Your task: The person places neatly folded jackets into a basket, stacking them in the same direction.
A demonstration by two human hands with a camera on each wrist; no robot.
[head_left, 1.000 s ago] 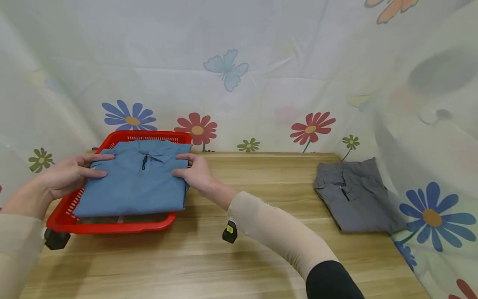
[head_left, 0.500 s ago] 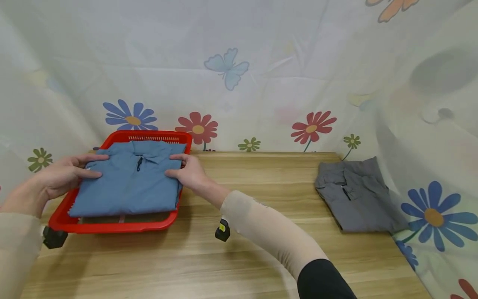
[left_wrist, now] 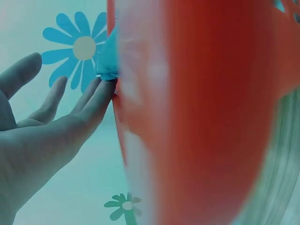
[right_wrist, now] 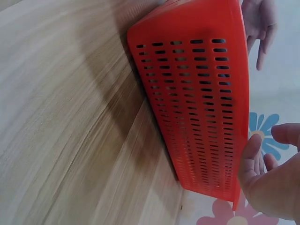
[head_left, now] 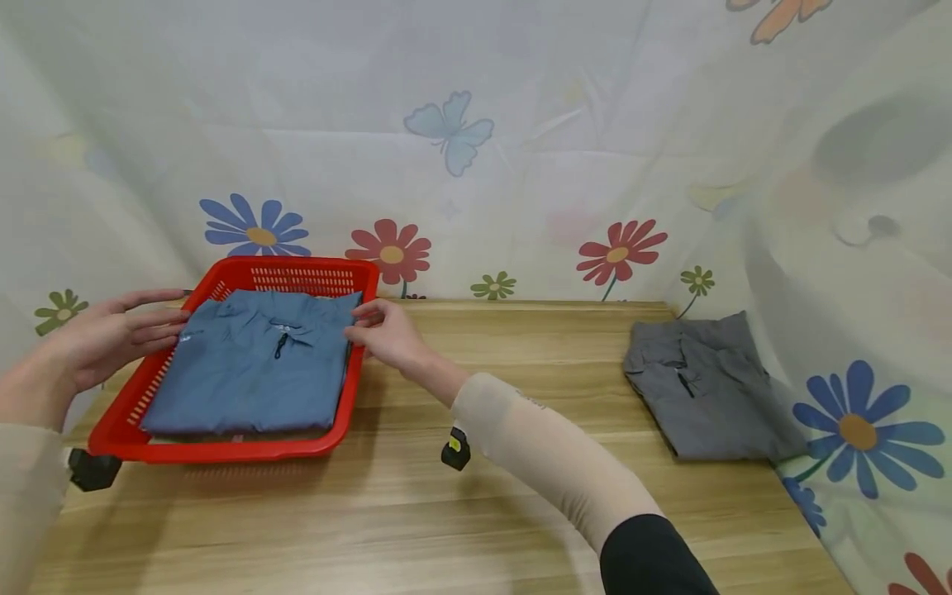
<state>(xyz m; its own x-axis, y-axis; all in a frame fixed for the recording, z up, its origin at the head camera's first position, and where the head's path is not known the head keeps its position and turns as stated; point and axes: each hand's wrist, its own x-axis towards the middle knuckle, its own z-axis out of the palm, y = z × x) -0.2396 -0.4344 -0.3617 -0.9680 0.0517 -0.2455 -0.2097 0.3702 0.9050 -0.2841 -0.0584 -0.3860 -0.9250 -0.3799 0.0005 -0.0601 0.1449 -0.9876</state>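
A folded blue zip-neck garment (head_left: 253,376) lies inside the red plastic basket (head_left: 223,451) at the left of the table. My left hand (head_left: 119,335) is at the basket's left side, fingers extended, with the tips at the garment's edge. In the left wrist view, the fingertips of this hand (left_wrist: 61,136) meet a bit of the cloth (left_wrist: 108,58) beside the rim. Over the basket's right rim, my right hand (head_left: 390,335) has loosely bent fingers near the garment's upper right corner. The right wrist view shows its thumb and fingers (right_wrist: 252,147) apart, with no cloth between them.
A folded grey garment (head_left: 706,392) lies at the right end of the wooden table (head_left: 476,529). A flower-printed curtain (head_left: 535,190) rises behind the table and along its right side. A black wrist device (head_left: 456,449) hangs under the right forearm.
The blue garment has moved slightly left and sunk into the basket. Both hands have let go of its sides; the left has drawn back to the left and straightened its fingers.
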